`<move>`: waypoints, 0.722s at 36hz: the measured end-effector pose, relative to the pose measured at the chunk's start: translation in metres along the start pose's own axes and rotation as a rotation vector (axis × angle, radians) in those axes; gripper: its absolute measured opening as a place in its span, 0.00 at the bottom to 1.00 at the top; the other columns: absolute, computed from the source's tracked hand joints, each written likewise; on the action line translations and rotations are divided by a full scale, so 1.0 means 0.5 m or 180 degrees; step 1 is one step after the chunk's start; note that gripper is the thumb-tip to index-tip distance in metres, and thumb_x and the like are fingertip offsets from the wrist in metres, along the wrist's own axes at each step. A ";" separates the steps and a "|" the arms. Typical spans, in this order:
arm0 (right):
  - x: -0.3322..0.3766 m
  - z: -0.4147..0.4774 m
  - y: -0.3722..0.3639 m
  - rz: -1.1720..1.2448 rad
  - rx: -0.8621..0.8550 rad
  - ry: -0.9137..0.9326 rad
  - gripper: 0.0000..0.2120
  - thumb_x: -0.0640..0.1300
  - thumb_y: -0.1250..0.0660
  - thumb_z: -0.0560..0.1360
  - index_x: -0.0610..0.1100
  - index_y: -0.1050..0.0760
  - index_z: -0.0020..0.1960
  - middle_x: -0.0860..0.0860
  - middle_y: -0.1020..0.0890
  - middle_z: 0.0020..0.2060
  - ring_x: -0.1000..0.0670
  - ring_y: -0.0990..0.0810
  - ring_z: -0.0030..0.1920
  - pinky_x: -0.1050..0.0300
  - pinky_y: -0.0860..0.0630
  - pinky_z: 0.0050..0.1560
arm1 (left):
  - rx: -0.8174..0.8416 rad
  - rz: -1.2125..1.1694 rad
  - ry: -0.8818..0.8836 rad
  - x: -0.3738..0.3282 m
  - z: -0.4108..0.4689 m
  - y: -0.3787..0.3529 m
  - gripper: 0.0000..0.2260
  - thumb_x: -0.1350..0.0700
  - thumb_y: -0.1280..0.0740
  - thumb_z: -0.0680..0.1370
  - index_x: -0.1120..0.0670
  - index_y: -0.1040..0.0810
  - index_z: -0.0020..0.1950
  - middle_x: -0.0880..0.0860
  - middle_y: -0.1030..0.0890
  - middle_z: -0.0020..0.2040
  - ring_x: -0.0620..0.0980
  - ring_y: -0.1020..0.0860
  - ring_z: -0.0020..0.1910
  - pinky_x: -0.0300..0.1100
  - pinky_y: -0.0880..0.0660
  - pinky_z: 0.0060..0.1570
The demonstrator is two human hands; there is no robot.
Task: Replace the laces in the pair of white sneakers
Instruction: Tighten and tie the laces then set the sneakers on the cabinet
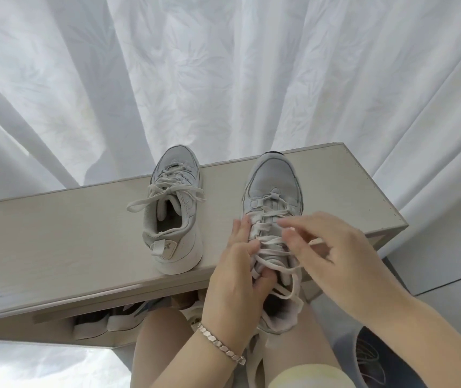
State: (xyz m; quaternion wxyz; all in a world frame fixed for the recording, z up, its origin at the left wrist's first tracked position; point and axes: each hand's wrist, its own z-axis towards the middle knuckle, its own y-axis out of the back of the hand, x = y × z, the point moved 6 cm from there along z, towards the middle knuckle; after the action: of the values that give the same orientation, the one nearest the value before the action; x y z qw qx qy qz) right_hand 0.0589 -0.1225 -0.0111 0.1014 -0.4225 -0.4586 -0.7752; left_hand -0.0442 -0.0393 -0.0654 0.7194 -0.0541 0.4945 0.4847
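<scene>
Sneaker, centre-right: left hand grips its side; right hand blurred, grasp unclear. Best: slacken lace crossing by crossing.

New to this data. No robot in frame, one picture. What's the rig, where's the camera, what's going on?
No machine: a person works bare-handed, and the one camera sits on their head, looking down. The left hand grips a white sneaker whose toe lies on a pale shelf, heel over the front edge. The right hand is at its laces; blur hides whether it pinches one. The other sneaker, laced, stands on the shelf untouched. A white curtain hangs behind.
</scene>
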 end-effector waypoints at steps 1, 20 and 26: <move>0.000 0.008 -0.002 -0.0094 0.0102 0.0037 0.10 0.54 0.35 0.75 0.53 0.19 0.52 0.59 0.22 0.41 0.58 0.22 0.44 0.65 0.25 0.46 | -0.0021 -0.0032 0.0045 0.001 0.001 0.001 0.10 0.54 0.39 0.74 0.50 0.35 0.53 0.52 0.38 0.69 0.54 0.38 0.70 0.46 0.34 0.63; 0.002 0.022 -0.019 -0.0214 0.0514 -0.0069 0.06 0.45 0.37 0.77 0.54 0.23 0.48 0.61 0.23 0.36 0.63 0.26 0.43 0.72 0.32 0.44 | 0.0030 -0.0173 0.0302 0.009 0.004 -0.006 0.09 0.50 0.39 0.72 0.46 0.35 0.51 0.43 0.39 0.68 0.46 0.42 0.72 0.36 0.39 0.66; 0.012 0.036 -0.025 -0.0111 0.0976 -0.0201 0.04 0.51 0.35 0.75 0.53 0.22 0.46 0.54 0.23 0.31 0.59 0.27 0.34 0.67 0.31 0.36 | 0.0005 -0.0097 0.0235 0.009 0.002 -0.004 0.10 0.51 0.38 0.73 0.47 0.35 0.52 0.47 0.38 0.68 0.47 0.41 0.71 0.31 0.38 0.65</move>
State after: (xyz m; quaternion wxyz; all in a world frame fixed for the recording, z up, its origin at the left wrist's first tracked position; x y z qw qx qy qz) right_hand 0.0586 -0.0996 -0.0102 0.1368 -0.4182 -0.5817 -0.6841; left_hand -0.0421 -0.0368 -0.0694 0.7080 -0.0789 0.5202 0.4710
